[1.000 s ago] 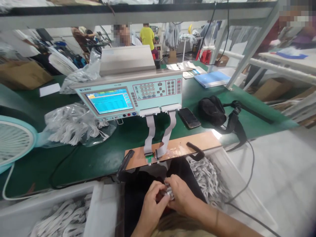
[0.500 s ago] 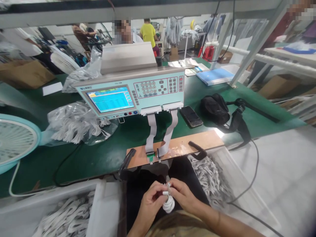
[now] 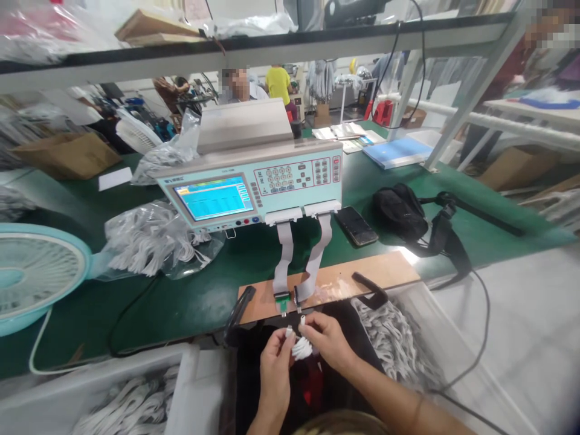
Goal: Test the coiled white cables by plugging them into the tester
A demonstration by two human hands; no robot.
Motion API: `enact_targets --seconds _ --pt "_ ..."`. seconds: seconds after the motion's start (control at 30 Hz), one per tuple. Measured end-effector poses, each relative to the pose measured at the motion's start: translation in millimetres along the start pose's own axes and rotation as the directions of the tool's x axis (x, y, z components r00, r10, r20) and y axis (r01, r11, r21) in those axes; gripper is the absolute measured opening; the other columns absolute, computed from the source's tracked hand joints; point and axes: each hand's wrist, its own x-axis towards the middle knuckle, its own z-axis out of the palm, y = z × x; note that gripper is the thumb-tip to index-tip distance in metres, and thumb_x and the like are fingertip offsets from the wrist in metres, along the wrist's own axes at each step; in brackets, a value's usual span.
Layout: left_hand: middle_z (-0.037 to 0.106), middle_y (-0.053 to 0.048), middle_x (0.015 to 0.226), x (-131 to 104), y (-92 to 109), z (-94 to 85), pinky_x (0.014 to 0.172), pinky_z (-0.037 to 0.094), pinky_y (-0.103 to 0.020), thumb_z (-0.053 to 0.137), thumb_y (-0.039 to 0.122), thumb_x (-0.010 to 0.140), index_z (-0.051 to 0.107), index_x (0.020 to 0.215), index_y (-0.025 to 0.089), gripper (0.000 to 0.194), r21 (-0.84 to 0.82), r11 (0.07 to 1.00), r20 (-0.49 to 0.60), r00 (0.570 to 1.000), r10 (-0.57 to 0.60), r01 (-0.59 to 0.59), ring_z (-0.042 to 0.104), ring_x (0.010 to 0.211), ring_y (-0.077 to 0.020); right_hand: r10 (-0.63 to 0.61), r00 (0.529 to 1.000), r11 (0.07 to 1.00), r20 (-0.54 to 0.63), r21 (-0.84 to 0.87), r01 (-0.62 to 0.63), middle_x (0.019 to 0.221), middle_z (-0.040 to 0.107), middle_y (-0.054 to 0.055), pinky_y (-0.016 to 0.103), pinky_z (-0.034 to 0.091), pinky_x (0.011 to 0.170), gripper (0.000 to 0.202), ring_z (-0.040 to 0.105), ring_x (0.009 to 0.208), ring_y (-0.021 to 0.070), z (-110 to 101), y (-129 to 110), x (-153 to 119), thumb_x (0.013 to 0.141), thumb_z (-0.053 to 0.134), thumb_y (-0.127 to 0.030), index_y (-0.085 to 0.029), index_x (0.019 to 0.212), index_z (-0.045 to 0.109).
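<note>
Between my hands hangs a coiled white cable (image 3: 302,348). My left hand (image 3: 277,349) is closed on one of its plug ends (image 3: 289,331), and my right hand (image 3: 324,336) pinches the other plug end (image 3: 303,320). Both plugs point away from me, just short of two small connectors at the board's front edge. One connector sits on a green circuit board (image 3: 283,303); the other (image 3: 298,307) is on the right-hand ribbon cable. Grey ribbon cables (image 3: 284,254) run from these up to a pale blue tester (image 3: 299,181) with a lit screen (image 3: 214,198).
Black clamps (image 3: 238,309) hold the wooden board (image 3: 389,270) at the table edge. White bins (image 3: 181,386) of coiled cables stand on both sides of my lap. A phone (image 3: 356,226), a black bag (image 3: 399,210), a bagged cable bundle (image 3: 145,238) and a fan (image 3: 40,275) lie around.
Both my hands have moved forward toward the connectors with the cable. The two plug ends, close together before, are now held apart, one in each hand. The view has tilted up slightly.
</note>
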Motion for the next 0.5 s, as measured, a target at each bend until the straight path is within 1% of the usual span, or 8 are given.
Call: enact_targets --seconds 0.17,0.3,0.43,0.5 --pt "0.062 0.001 0.07 5.0 -2.5 -2.9 0.056 0.049 -0.02 0.068 0.036 0.072 0.063 0.083 0.015 0.024 0.018 0.999 0.019 0.999 -0.028 0.027 0.057 0.064 -0.012 0.062 0.997 0.998 -0.043 0.009 -0.062 0.056 0.052 -0.003 0.022 0.034 0.048 0.014 0.044 0.05 0.0104 3.2 3.3 8.8 0.071 0.061 -0.027 -0.015 0.064 0.059" --pt "0.061 0.001 0.069 5.7 -2.6 -2.1 0.056 0.049 -0.021 0.066 0.036 0.074 0.063 0.083 0.016 0.023 0.051 0.999 0.058 0.998 -0.018 0.015 0.055 0.062 -0.0114 0.06 0.996 0.998 -0.067 -0.022 -0.062 0.053 0.049 -0.003 0.022 0.033 0.047 0.015 0.043 0.049 0.0104 2.5 1.4 9.7 0.069 0.061 -0.027 -0.015 0.06 0.056" --pt "0.062 -0.001 0.072 9.1 -2.2 -5.3 0.054 0.048 -0.023 0.062 0.04 0.076 0.063 0.086 0.015 0.028 0.154 0.988 0.096 0.995 -0.018 0.003 0.055 0.062 -0.0135 0.046 0.997 0.996 -0.062 -0.067 -0.051 0.052 0.048 -0.004 0.021 0.032 0.046 0.015 0.041 0.048 0.0097 1.3 -3.1 9.5 0.068 0.06 -0.026 -0.016 0.059 0.055" --pt "0.061 -0.001 0.071 12.0 0.3 -9.6 0.054 0.047 -0.023 0.059 0.042 0.078 0.063 0.086 0.014 0.029 0.239 0.97 0.138 0.99 0.001 -0.034 0.054 0.064 -0.0144 0.05 0.997 0.995 -0.063 -0.078 -0.055 0.052 0.048 -0.004 0.021 0.032 0.046 0.015 0.041 0.049 0.0096 0.7 -4.8 9.3 0.067 0.061 -0.026 -0.016 0.058 0.055"
